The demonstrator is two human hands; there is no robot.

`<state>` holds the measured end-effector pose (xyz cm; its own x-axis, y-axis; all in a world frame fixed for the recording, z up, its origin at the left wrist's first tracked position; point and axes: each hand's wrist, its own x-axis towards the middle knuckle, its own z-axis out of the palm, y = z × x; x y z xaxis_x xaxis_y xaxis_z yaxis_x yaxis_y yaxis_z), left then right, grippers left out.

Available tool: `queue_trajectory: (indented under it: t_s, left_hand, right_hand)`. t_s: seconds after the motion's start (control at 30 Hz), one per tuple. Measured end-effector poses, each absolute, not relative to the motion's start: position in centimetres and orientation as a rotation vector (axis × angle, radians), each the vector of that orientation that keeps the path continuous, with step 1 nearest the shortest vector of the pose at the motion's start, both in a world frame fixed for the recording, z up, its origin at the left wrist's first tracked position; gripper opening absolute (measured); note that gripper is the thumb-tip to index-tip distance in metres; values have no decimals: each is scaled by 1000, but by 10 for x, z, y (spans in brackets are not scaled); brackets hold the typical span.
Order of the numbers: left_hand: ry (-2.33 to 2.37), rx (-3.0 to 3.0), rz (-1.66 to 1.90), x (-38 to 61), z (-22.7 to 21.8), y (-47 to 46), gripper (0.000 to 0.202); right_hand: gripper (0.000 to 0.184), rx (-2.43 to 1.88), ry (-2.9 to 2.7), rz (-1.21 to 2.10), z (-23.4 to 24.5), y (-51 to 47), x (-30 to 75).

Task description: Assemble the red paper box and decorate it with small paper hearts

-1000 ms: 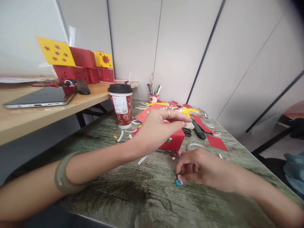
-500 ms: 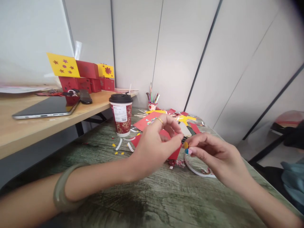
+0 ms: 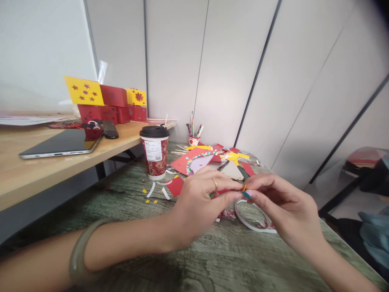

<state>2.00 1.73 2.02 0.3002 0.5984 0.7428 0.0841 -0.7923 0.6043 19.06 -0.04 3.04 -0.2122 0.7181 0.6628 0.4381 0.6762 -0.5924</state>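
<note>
My right hand pinches a small yellow-and-blue piece between thumb and index finger. From the other side, the thumb and index fingertip of my left hand close on the edge of the same piece, so the two hands meet. What it is made of is too small to tell. Behind my left hand lies a red card with a curved row of coloured bits on a pale shape. Below the right fingertips a white tape roll lies on the table. Partly hidden behind my left hand is some red paper.
A lidded paper cup stands left of my hands. Paper strips and yellow stars lie near it. Farther back are a pen cup, thin sticks and yellow scraps. A raised wooden desk holds a tablet and red and yellow boxes.
My left fingertips have come down and right to meet the piece in my right fingers. My right hand has shifted slightly right. More of the decorated red card shows now.
</note>
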Motion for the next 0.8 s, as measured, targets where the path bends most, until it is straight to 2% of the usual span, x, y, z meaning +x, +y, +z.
queue_trajectory:
  t_s: [0.23,0.47,0.67,0.8]
  left_hand:
    - [628,2320,1616,20,21,18,12]
    - [541,2367,1773,22,20,25,10]
    - [544,2382,1714,21,18,22,11]
    - [645,2249,1459,20,23,19,12]
  right_hand:
    - [3,-952,-1871,236,31,-3,191]
    - [16,-965,-1820,227,34,-7,193]
    - [9,-961,-1939,105,34,-7,191]
    - [10,-970,-1958,120,32,-8,191]
